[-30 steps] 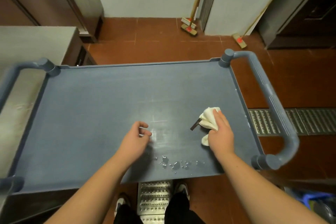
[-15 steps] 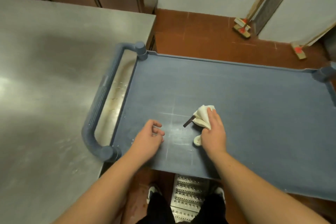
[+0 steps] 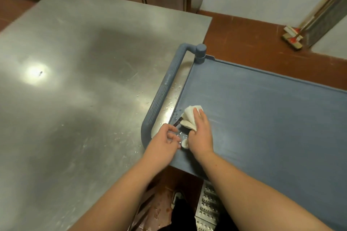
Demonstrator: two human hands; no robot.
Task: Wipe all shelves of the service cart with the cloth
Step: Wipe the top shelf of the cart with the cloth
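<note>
Pressing cloth (image 3: 189,118) flat-fingered, right hand (image 3: 201,133) now at shelf's (image 3: 262,118) left edge; left hand (image 3: 165,142) loosely curled, empty, closer.

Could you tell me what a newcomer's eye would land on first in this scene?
Probably the white cloth, pressed flat under the right hand at the near left corner of the blue cart shelf, with the left hand beside it. Next comes the wide steel table with its bright glare, left of the cart.
</note>
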